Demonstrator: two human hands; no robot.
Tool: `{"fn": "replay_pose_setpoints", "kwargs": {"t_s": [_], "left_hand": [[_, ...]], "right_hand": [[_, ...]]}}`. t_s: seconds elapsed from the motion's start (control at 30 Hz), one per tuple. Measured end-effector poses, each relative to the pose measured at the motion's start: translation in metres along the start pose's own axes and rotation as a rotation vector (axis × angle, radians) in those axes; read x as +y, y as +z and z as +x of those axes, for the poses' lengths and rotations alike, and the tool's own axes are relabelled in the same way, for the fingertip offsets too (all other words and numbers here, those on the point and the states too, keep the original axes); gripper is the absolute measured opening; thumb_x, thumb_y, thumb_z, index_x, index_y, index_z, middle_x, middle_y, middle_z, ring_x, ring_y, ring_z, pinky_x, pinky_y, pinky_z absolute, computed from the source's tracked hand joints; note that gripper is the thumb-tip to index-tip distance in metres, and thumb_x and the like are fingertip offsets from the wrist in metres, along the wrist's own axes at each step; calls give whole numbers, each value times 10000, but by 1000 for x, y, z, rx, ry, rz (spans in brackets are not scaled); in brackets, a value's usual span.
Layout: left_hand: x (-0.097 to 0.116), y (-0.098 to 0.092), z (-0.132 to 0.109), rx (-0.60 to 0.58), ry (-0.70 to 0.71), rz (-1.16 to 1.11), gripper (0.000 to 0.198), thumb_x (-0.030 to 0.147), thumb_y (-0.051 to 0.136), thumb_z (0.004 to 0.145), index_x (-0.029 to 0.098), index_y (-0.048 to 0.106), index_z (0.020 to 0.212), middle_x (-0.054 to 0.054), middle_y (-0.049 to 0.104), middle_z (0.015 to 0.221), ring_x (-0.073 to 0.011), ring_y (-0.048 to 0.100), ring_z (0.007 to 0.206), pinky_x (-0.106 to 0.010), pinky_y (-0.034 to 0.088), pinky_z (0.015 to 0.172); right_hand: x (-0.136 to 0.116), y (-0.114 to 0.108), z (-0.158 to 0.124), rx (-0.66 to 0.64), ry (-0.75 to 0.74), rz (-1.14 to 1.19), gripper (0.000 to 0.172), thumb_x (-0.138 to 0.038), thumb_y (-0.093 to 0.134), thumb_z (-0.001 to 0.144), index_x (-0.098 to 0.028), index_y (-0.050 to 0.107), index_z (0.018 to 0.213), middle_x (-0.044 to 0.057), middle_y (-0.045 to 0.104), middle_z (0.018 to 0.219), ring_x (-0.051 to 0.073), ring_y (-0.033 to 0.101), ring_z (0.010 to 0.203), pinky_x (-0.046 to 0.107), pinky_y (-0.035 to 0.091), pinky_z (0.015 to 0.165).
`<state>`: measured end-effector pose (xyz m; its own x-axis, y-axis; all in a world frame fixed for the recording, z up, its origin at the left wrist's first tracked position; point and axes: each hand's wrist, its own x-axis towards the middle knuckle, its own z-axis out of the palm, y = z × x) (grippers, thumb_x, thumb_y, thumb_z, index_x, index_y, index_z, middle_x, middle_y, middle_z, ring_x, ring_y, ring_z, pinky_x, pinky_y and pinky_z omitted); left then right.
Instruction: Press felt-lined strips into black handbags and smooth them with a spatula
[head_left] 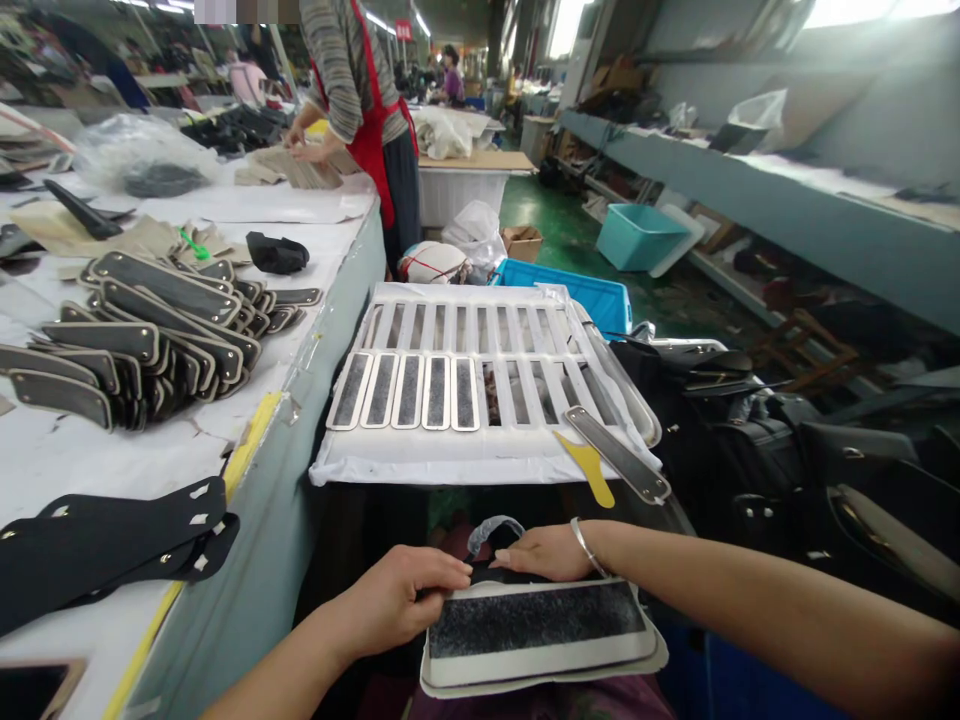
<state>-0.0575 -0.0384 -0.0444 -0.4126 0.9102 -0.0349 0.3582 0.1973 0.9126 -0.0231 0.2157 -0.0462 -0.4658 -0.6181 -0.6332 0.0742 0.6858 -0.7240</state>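
The cream-bordered panel point(540, 625) with a black textured centre lies directly between the person and the near edge of the white slotted board point(420, 465), below that edge and apart from it, over the lap point(600, 700). Its long axis runs left to right, roughly parallel to the board's near edge, with the right end slightly farther out than the left.

Both hands are at the panel's far side. The left hand point(405, 595) is nearer the far left corner; its thumb and fingers are clamped on the panel there. The right hand point(551, 553) bears on the far edge, right of centre, palm down, fingers pointing left over a black band point(517, 576). Its grip underneath is hidden, so whether it is closed cannot be told. A small gap separates the two sets of fingertips, near a plastic-wrapped loop point(480, 533).

The left forearm enters from the bottom edge of view; the right forearm, with a bracelet point(587, 545) at the wrist, reaches in nearly level from the right.

A yellow spatula point(589, 468) and a riveted dark strip point(619, 455) overhang the board's near edge, close to its right corner.
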Motion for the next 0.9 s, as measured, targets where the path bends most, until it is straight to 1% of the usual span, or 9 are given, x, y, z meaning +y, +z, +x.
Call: {"fn": "replay_pose_setpoints", "kwargs": {"t_s": [0.07,0.13,0.27,0.33,0.5,0.6,0.77,0.83,0.9], "left_hand": [[0,0,-2,-31,16,70,425,23,486,725,212,662,1062,-30,659,1120,-133,599,1041,-228,450,925],[0,0,-4,-48,25,131,432,37,486,739,206,642,1105,-44,639,1157,-136,586,1068,-236,436,948],[0,-2,-8,-54,35,150,427,50,482,759,205,627,1129,-43,633,1167,-135,582,1075,-237,436,952],[-1,-1,-9,-21,30,110,407,49,483,761,200,641,1104,-40,652,1133,-137,599,1046,-233,453,928],[-9,5,-13,154,-27,-37,234,107,540,785,175,695,946,-34,709,971,-142,652,908,-221,501,837],[-10,5,-17,195,-31,-23,179,132,581,778,179,693,910,-25,710,936,-142,654,876,-216,502,821],[-2,1,-21,161,28,140,151,155,555,820,199,675,899,-15,703,964,-131,639,925,-203,481,854],[0,1,-20,146,60,254,162,174,537,844,202,665,938,-23,696,1002,-133,629,964,-209,469,882],[1,3,-19,140,85,356,179,190,526,861,203,651,988,-30,688,1036,-133,622,990,-216,464,898]], "right_hand": [[-5,3,8,-13,-40,-37,591,-441,171,954,-78,570,1195,128,619,1119,203,561,1020,298,405,921],[-12,5,16,-14,-78,-81,578,-410,168,955,-63,586,1151,142,627,1069,199,566,984,292,416,890],[-22,7,26,12,-110,-163,599,-471,176,940,-92,625,1056,144,639,991,208,583,917,311,427,848],[-26,8,28,26,-113,-192,599,-490,179,933,-113,632,1040,141,641,993,218,584,920,326,426,848],[-33,10,30,72,-120,-238,572,-474,175,931,-145,621,1071,136,649,991,236,592,932,350,434,833],[-39,12,36,95,-138,-231,569,-507,181,925,-186,608,1121,118,655,1023,235,600,967,340,441,836],[-44,9,46,80,-172,-233,517,-488,232,921,-214,587,1178,105,655,1066,233,601,999,337,441,858],[-38,7,40,88,-191,-217,480,-447,256,925,-220,567,1212,98,645,1102,226,589,1030,335,429,889],[-25,4,25,94,-208,-165,456,-405,277,926,-217,545,1244,84,619,1163,215,563,1078,329,408,929]]}}
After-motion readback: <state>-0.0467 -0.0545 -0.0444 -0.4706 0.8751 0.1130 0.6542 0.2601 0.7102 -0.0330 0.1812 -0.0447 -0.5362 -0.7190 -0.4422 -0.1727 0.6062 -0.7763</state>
